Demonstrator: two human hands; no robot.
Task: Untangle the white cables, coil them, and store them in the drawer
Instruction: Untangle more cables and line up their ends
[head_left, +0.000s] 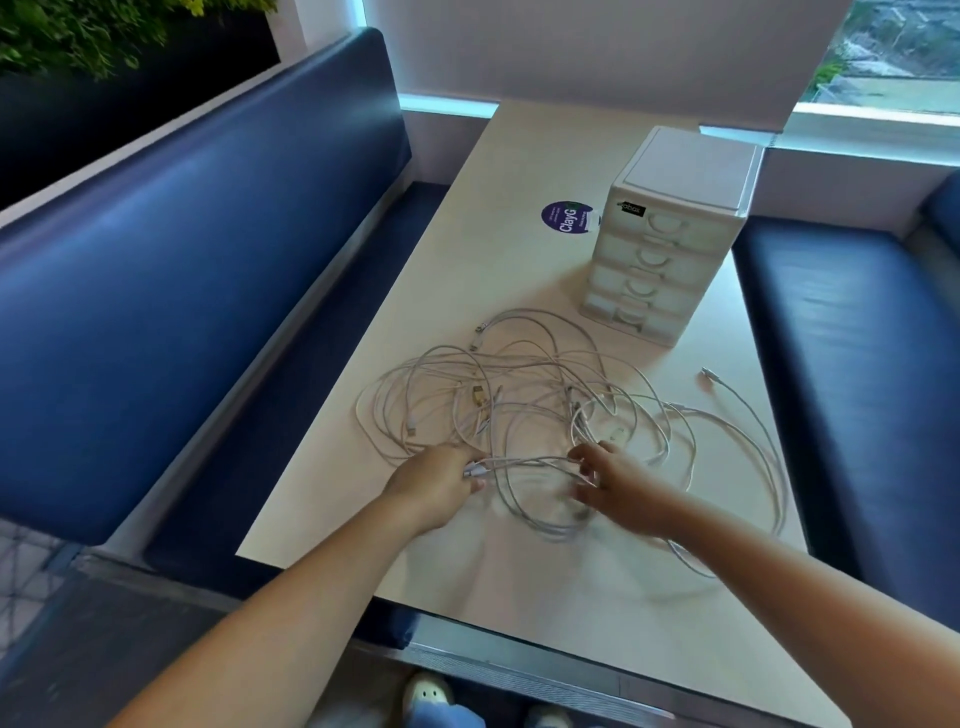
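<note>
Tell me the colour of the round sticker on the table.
The sticker is purple with white lettering; head view.

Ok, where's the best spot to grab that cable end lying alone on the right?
Probably pinch just behind its plug from above, on the right side: that end lies free on the table, clear of the tangle, so nothing crosses it.

One drawer unit (675, 234) of at least four drawers stands on one counter (467, 270), with one round purple sticker (566, 218) just left of it, one tangle of white cables (519, 395), too knotted to count, before it, and two hands, left hand (441, 480) and right hand (618, 488), in that tangle.
</note>
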